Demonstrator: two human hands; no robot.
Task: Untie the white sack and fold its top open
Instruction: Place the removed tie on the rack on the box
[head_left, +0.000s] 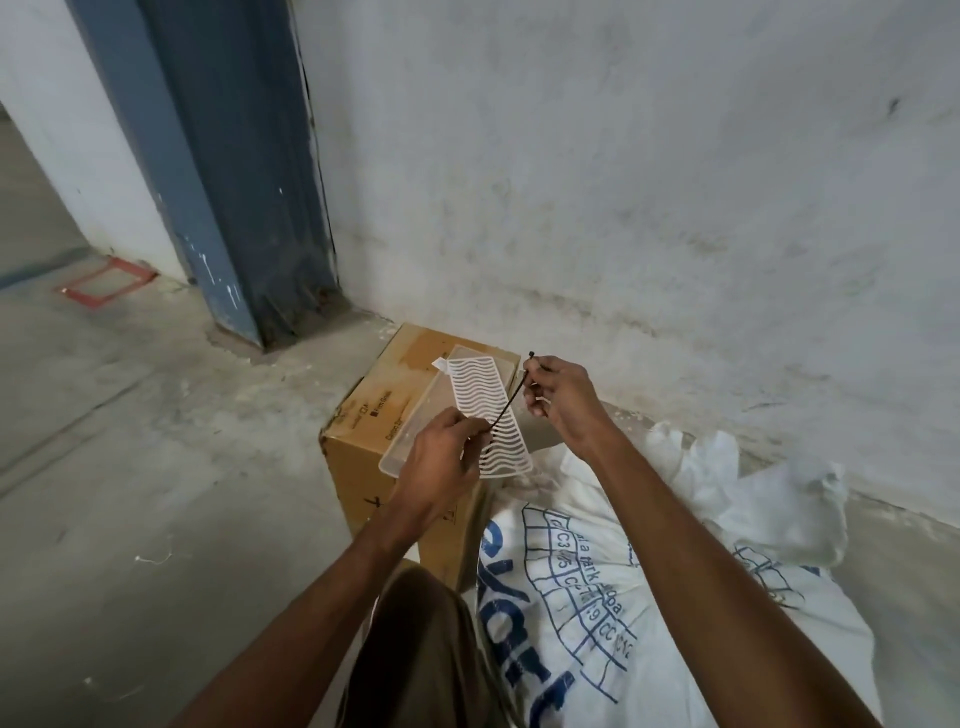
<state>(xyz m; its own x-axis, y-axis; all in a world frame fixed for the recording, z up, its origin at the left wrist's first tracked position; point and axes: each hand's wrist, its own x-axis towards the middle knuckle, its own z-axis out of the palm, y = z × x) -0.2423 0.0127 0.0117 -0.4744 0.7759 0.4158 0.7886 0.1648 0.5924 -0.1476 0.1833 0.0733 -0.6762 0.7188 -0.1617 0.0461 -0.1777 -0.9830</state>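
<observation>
While the white sack (649, 571) lies loose-topped, both hands' grips, left (441, 457) and right (558, 395), pinch a black tie (511, 410).

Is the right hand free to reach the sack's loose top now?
Probably not yet: the right hand and left hand both pinch the black tie. Nothing blocks the white sack.

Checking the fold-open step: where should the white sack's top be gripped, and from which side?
Grip the loose, crumpled mouth of the white sack, coming from above on the wall side. It already stands open and bunched there, while the black tie is held between both hands.
</observation>
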